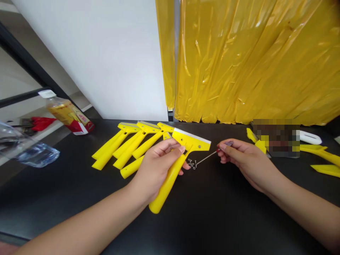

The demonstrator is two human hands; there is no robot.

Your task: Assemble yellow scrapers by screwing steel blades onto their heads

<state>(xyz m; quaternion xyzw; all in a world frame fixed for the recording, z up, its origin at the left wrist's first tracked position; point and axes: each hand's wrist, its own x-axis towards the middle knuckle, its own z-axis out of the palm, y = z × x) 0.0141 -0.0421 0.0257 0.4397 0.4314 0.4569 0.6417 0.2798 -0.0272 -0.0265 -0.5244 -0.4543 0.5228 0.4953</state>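
Note:
My left hand (pixel 159 159) is closed around a yellow scraper (pixel 168 184) with a wide head and a metal strip along its top edge. The scraper is tilted, its handle pointing down toward me. One round fastener shows at the right of its head and a dark hole at the left. Between the fingers of my right hand (pixel 240 152) is a thin screwdriver (pixel 206 157), its shaft pointing left. Its tip is by a little group of small screws and nuts (pixel 191 164) on the black table (pixel 212 212). Several yellow scrapers (pixel 124 147) lie in a row left of my left hand.
A drink bottle (pixel 71 115) leans at the back left, near a clear plastic container (pixel 39 152). Yellow plastic film (pixel 252 60) hangs beside a white panel (pixel 106 53) behind the table. More yellow parts (pixel 324 156), a white slotted piece (pixel 310 137) and a blurred-out object lie at right.

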